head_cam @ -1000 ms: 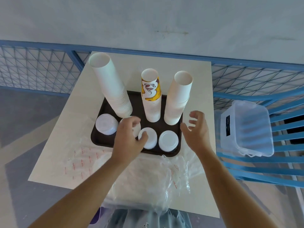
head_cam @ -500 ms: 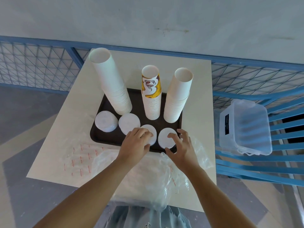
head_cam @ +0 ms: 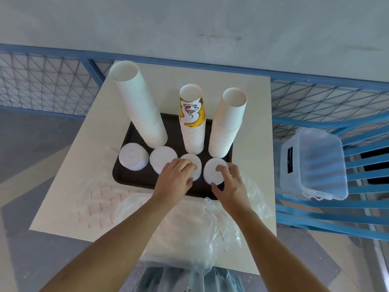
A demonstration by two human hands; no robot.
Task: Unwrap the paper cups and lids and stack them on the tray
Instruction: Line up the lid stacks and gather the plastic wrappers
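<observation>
On lid stacks point(head_cam: 210, 171), two curled hands point(head_cam: 175, 179)

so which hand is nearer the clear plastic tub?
Right. Right hand grips the rightmost white lid stack, left of the clear plastic tub; left hand grips the neighbouring stack, farther left.

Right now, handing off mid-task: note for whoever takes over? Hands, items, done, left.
Left hand: grip on the third lid stack. Right hand: grip on the rightmost lid stack. Both stacks sit on the tray.
Done: three cup stacks and two more lid stacks stand unwrapped on the tray.
Left: release the lids. Wrappers lie on the table; cannot tell if any holds stock.
</observation>
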